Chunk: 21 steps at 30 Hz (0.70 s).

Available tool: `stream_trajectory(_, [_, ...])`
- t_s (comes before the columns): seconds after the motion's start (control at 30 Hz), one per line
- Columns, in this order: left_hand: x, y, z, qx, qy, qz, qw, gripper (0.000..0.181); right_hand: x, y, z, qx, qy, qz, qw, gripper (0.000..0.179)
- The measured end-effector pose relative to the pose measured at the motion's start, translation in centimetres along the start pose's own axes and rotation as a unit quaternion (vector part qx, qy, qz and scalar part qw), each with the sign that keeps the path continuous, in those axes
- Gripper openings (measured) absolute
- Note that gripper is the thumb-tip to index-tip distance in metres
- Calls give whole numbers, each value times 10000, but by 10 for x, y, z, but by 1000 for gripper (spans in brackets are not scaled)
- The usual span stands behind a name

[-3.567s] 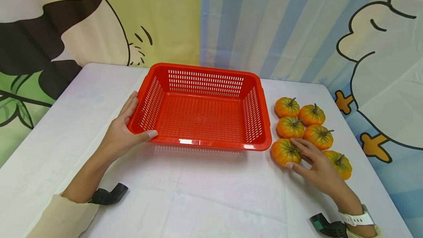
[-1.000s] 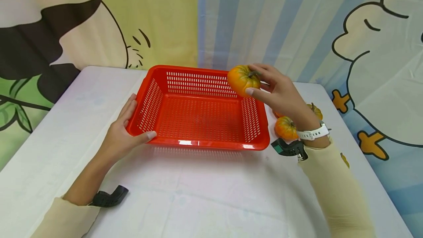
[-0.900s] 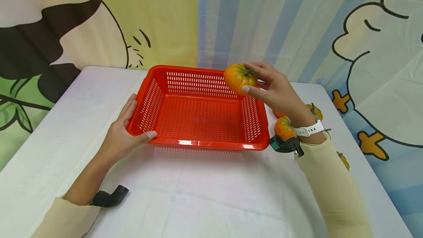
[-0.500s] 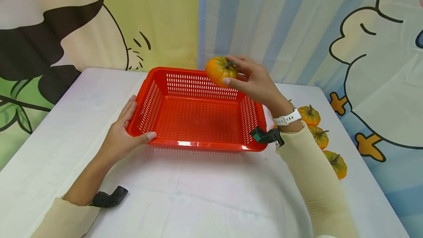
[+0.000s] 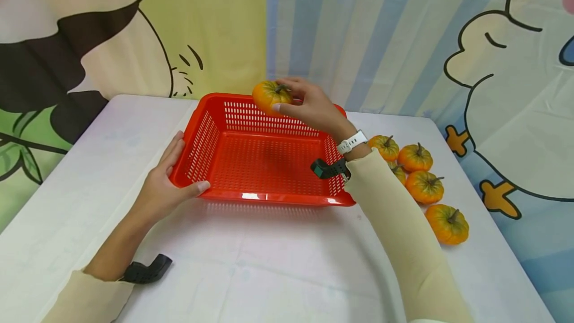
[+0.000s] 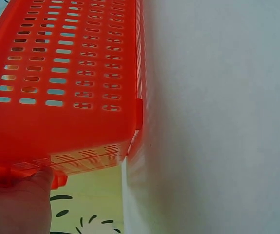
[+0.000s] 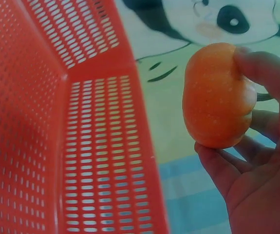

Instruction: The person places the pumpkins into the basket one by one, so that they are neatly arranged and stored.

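In the head view my right hand (image 5: 314,106) holds a small orange pumpkin (image 5: 270,97) between thumb and fingers, over the back rim of a red plastic basket (image 5: 264,196). The right wrist view shows the pumpkin (image 7: 217,97) gripped by its sides, above rim height and apart from the perforated wall. My left hand (image 5: 163,181) grips the basket's left side, thumb over the near-left rim and fingers along the outer wall. In the left wrist view part of that hand (image 6: 20,204) shows at the basket's edge. The inside of the basket holds only a shadow.
Several more small pumpkins (image 5: 423,187) sit in a cluster on the white-covered table (image 5: 251,273), right of the basket, partly behind my right sleeve. A printed cloth backdrop (image 5: 224,24) hangs close behind the table.
My right hand took the near-left pumpkin from the cluster, lifted it and carried it left along the basket's back rim. My left hand has stayed on the basket.
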<state>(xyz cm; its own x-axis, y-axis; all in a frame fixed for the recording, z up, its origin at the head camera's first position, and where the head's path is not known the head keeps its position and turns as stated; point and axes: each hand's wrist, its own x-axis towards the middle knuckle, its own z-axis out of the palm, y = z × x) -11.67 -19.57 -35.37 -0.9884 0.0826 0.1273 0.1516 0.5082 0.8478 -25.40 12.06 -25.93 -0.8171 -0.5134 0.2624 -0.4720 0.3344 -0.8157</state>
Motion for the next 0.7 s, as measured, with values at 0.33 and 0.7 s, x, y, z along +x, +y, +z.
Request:
stream_trajectory(0.33, [-6, -3, 7, 52, -23, -80, 10000, 103, 16, 19, 26, -497, -490, 402, 9968, 64])
stream_trajectory(0.7, [-3, 2, 0, 140, 7, -90, 9999, 104, 37, 26, 49, -661, -1157, 407, 9902, 56])
